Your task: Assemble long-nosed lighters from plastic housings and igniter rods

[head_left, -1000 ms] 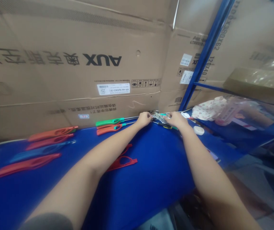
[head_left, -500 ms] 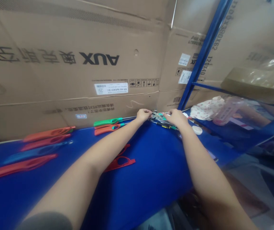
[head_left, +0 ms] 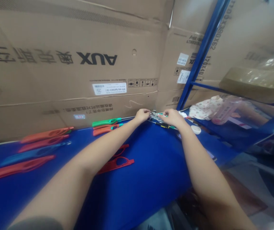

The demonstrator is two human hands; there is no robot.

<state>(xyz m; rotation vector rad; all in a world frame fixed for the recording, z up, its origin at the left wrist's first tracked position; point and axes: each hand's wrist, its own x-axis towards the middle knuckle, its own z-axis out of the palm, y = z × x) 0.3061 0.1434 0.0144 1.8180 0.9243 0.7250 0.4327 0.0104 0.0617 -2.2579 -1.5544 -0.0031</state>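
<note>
My left hand point(head_left: 143, 115) is at the far edge of the blue table, its thumb and fingers pinched together; what they hold is too small to make out. My right hand point(head_left: 174, 117) reaches to the same spot from the right, fingers bent close together over a heap of small metal parts point(head_left: 154, 117). Its fingertips are partly hidden, and I cannot name anything in them. Left of the heap lie a green lighter handle point(head_left: 105, 122) and an orange one point(head_left: 106, 129), with metal rods toward my left hand. A yellow-and-black tool, perhaps a screwdriver point(head_left: 165, 126), lies just below the heap.
Red plastic shells point(head_left: 117, 164) lie beneath my left forearm. More orange, red and blue handles point(head_left: 31, 152) line the table's left side. A cardboard wall point(head_left: 55, 80) stands behind. To the right are a white round lid point(head_left: 196, 129), a patterned cloth point(head_left: 205, 108) and a blue frame post point(head_left: 199, 60).
The view has shifted slightly, so everything sits a little further left. My right fingertips have come slightly nearer my left hand. Both hands stay at the metal parts.
</note>
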